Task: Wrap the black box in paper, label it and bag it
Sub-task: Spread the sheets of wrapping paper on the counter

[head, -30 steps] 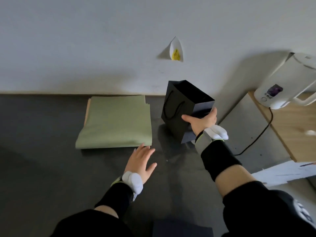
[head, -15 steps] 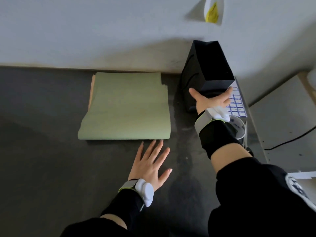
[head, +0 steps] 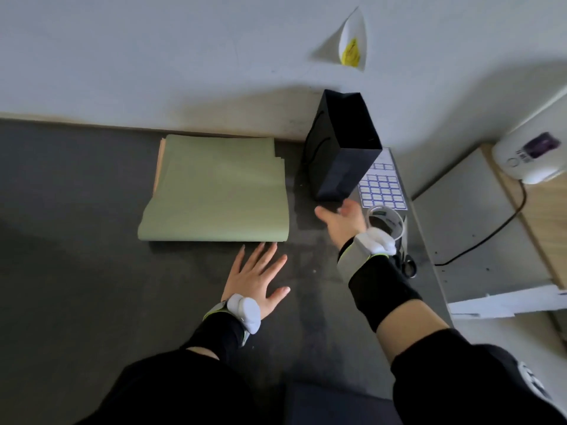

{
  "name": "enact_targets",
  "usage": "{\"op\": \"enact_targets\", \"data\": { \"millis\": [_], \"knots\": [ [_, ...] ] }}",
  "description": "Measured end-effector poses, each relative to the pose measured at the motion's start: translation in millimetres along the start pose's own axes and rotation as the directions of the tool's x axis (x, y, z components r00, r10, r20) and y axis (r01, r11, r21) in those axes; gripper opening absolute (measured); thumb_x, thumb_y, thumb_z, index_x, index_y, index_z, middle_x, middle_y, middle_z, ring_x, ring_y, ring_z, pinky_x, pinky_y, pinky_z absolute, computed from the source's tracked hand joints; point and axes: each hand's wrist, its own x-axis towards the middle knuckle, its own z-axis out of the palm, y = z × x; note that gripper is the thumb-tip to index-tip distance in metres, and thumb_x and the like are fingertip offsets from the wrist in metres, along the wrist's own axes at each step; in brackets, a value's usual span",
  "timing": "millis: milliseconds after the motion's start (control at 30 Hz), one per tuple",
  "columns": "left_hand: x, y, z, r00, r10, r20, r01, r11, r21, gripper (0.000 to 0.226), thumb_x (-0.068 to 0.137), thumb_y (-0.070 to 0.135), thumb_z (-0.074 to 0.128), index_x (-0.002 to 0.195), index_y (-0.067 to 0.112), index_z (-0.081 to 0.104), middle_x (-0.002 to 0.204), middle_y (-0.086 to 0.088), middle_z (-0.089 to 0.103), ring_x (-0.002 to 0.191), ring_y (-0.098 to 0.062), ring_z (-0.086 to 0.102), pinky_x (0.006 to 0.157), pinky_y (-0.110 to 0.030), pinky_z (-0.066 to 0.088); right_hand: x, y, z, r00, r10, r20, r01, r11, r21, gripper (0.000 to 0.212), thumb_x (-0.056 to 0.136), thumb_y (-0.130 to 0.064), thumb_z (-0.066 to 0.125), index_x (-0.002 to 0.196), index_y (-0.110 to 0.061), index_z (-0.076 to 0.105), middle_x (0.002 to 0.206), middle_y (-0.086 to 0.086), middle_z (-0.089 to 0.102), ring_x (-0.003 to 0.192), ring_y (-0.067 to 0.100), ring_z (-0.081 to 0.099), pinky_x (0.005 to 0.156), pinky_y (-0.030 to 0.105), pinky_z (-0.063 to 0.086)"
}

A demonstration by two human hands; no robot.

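The black paper bag (head: 343,148) stands up straight with its top open. A thin cord handle hangs on its left side. Left of the bag lies a flat pile of green paper (head: 217,191), and a tan edge peeks out along the pile's left side. Just right of the bag lies a white sheet of blue-edged labels (head: 383,191). The bag hides part of it.

Off to the right there's a white appliance (head: 530,161) with a purple label sitting on a wooden top (head: 549,228), and its black cord (head: 491,237) trails down across a grey surface (head: 466,210). Some white sheets (head: 506,303) lie near that. A white paper cone (head: 352,41) with something yellow inside is stuck on the wall.
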Motion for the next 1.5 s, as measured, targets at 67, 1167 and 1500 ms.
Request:
{"op": "enact_targets", "data": {
  "millis": [67, 1167, 1500],
  "knots": [
    [-1, 2, -8, 0.999, -0.02, -0.046, 0.014, 0.99, -0.139, 0.057, 0.076, 0.05, 0.043, 0.115, 0.016, 0.066, 0.135, -0.009, 0.055, 0.125, -0.029, 0.051, 0.108, -0.05, 0.033, -17, 7, 4, 0.994, 0.009, 0.111, -0.011, 1.0, 0.018, 0.067, 0.082, -0.027, 0.07, 0.138, -0.011, 0.038, 0.124, 0.004, 0.055, 0.117, 0.023, 0.052, 0.101, 0.03, 0.038],
    [-60, -136, -111, 0.513, -0.855, 0.077, 0.539, 0.251, -0.804, 0.036, 0.091, 0.022, 0.061, 0.119, 0.0, 0.059, 0.115, -0.012, 0.062, 0.11, -0.029, 0.056, 0.081, -0.025, 0.036, -40, 22, 77, 0.975, 0.141, 0.172, -0.158, 0.984, 0.087, 0.028, 0.071, -0.017, 0.08, 0.092, -0.012, 0.062, 0.099, 0.012, 0.064, 0.087, 0.024, 0.059, 0.077, 0.028, 0.045],
    [-146, -93, -134, 0.512, -0.856, 0.074, 0.556, 0.265, -0.788, 0.046, 0.089, 0.023, 0.064, 0.125, 0.0, 0.051, 0.122, -0.016, 0.058, 0.113, -0.032, 0.054, 0.086, -0.029, 0.035, -133, 63, 45, 0.955, 0.156, 0.253, -0.167, 0.986, 0.024, 0.055, 0.066, -0.043, 0.079, 0.103, -0.004, 0.068, 0.099, 0.012, 0.067, 0.091, 0.027, 0.062, 0.091, 0.038, 0.049]
  ]
}}
